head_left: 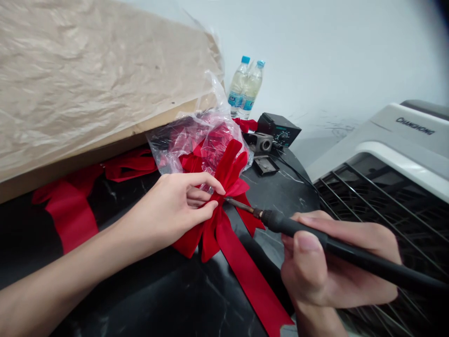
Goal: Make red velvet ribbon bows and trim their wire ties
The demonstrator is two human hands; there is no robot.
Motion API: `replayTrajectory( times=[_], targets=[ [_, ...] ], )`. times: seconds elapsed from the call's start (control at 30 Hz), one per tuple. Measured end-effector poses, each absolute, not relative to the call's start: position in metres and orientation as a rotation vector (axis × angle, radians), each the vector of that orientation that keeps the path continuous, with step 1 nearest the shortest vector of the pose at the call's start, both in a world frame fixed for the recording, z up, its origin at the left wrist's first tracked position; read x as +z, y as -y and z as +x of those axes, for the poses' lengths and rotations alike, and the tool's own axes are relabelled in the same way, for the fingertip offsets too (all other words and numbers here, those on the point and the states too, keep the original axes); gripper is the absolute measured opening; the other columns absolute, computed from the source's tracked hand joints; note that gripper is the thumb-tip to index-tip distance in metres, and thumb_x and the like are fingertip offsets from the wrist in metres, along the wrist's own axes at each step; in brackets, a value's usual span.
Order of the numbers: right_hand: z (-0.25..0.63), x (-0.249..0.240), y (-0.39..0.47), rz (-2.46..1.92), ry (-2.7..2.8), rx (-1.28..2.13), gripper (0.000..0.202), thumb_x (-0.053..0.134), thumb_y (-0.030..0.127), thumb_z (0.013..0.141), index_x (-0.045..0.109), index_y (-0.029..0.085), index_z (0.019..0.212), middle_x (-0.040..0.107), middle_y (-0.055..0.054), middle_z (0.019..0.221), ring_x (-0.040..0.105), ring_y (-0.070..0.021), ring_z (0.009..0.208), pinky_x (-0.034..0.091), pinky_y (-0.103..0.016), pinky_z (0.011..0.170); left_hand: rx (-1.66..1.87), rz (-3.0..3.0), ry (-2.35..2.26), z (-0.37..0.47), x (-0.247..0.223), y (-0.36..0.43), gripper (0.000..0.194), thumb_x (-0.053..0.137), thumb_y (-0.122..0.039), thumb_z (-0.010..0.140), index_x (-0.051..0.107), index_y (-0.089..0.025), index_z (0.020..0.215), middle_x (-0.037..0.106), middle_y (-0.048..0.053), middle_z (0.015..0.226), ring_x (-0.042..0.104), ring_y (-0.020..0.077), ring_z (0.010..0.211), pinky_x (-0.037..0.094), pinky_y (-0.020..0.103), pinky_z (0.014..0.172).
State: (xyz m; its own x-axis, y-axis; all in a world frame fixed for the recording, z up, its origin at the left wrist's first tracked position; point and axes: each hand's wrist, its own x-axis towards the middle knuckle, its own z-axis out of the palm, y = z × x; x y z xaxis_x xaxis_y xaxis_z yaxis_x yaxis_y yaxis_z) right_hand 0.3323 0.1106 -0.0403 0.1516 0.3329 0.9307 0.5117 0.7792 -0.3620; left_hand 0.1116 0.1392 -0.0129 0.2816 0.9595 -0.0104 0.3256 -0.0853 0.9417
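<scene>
Black table (133,299), white veins. Clear plastic bag (206,131) on it; red bow (223,221) in front of bag, over table. Left hand (171,206): fingers pinching bow near center. Right hand (340,278): fingers gripping soldering iron (290,226), tip at bow's center, just beside left fingertips.

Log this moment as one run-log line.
left hand: pinching red bow | right hand: holding soldering iron, tip at bow's middle | behind bow: plastic bag, black control box | surface: dark table
</scene>
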Motion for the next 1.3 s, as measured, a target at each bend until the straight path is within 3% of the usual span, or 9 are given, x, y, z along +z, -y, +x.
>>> replayTrajectory(
  times=[0.9, 1.3],
  targets=[
    [0.3317, -0.0422, -0.1116, -0.747, 1.514, -0.122, 0.022, 0.075, 0.007, 0.072, 0.07, 0.012, 0.093, 0.066, 0.0, 0.078, 0.064, -0.0104, 0.048, 0.053, -0.023, 0.043, 0.831, 1.614, -1.221, 0.1101, -0.0139, -0.1388, 0.015, 0.073, -0.026, 0.083, 0.075, -0.023, 0.098, 0.076, -0.002, 0.077, 0.081, 0.0191, 0.085, 0.062, 0.02, 0.077],
    [0.3316, -0.0441, -0.1118, -0.743, 1.518, -0.089, 0.025, 0.075, 0.007, 0.072, 0.07, 0.013, 0.096, 0.067, 0.0, 0.078, 0.066, -0.0133, 0.05, 0.055, -0.027, 0.044, 0.84, 1.61, -1.225, 0.111, -0.0115, -0.1394, 0.014, 0.074, -0.025, 0.082, 0.075, -0.023, 0.096, 0.076, -0.002, 0.076, 0.081, 0.0196, 0.085, 0.063, 0.02, 0.077]
  ],
)
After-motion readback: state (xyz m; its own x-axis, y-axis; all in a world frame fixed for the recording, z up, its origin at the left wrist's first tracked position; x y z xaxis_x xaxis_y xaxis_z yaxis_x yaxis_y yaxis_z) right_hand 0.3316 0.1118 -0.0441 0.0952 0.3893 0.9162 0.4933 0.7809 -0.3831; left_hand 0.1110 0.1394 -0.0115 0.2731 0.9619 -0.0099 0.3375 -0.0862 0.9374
